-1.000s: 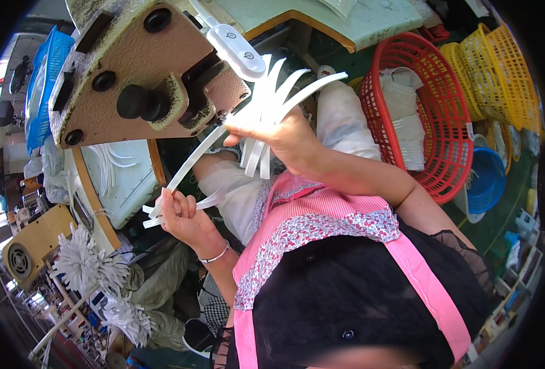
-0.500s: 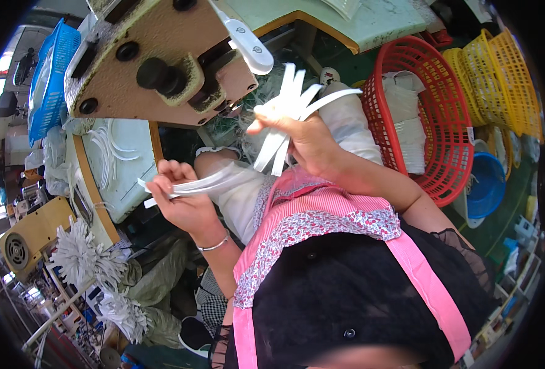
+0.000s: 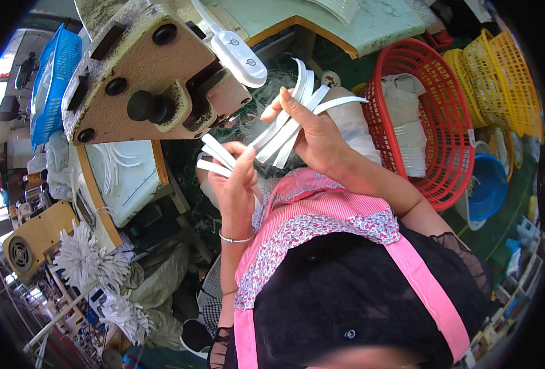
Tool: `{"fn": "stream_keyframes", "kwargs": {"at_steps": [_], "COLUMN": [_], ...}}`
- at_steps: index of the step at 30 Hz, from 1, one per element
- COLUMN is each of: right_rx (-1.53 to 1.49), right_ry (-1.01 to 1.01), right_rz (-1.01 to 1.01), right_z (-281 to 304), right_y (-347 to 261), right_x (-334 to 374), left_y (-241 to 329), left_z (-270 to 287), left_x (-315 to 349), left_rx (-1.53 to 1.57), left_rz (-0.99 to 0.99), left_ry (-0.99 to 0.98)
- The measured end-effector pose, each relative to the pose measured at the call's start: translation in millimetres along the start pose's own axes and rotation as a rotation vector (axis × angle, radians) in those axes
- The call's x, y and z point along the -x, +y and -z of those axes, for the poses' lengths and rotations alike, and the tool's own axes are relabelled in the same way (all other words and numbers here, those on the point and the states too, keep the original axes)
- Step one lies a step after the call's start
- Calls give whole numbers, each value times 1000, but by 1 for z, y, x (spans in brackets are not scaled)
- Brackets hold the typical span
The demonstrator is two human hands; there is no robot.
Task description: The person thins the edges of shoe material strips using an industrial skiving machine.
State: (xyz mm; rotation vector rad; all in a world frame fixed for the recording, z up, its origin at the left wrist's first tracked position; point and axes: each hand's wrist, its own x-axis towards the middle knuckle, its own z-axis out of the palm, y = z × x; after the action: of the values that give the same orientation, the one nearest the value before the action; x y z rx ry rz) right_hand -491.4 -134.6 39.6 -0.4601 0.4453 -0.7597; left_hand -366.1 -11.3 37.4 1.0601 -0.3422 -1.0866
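Several white flat strips (image 3: 278,140) fan out from my right hand (image 3: 318,138), whose thumb and fingers are closed round them above my lap. My left hand (image 3: 238,184) is closed too, with a few shorter-looking white strips (image 3: 216,157) sticking out past its fingers. Its thumb and fingertips meet near the lower end of one strip from the right-hand bundle; whether they pinch it I cannot tell for sure. Just beyond both hands looms the beige head of a sewing machine (image 3: 155,80), with a white lamp (image 3: 238,58) on its side.
Curved white strips (image 3: 109,166) lie on the pale table (image 3: 137,190) at left. A red basket (image 3: 377,117) holding white pieces stands at right, beside yellow baskets (image 3: 497,80) and a blue tub (image 3: 487,184). Bunched white strips (image 3: 88,258) hang at lower left.
My left hand has moved right and up, close to the right hand, with its strips. The right hand's bundle has turned slightly. The machine appears a little lower in view.
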Motion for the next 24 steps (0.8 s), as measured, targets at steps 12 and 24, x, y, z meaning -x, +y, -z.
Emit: {"fn": "stream_keyframes", "kwargs": {"at_steps": [12, 24], "right_rx": [318, 216], "right_ry": [-9, -33], "right_rz": [118, 91], "right_z": [9, 13], "right_y": [-1, 15], "right_x": [-2, 2], "left_y": [11, 9], "left_z": [-20, -33], "left_x": [-15, -18], "left_rx": [-43, -39], "left_rz": [-120, -195], "left_ry": [133, 256]}}
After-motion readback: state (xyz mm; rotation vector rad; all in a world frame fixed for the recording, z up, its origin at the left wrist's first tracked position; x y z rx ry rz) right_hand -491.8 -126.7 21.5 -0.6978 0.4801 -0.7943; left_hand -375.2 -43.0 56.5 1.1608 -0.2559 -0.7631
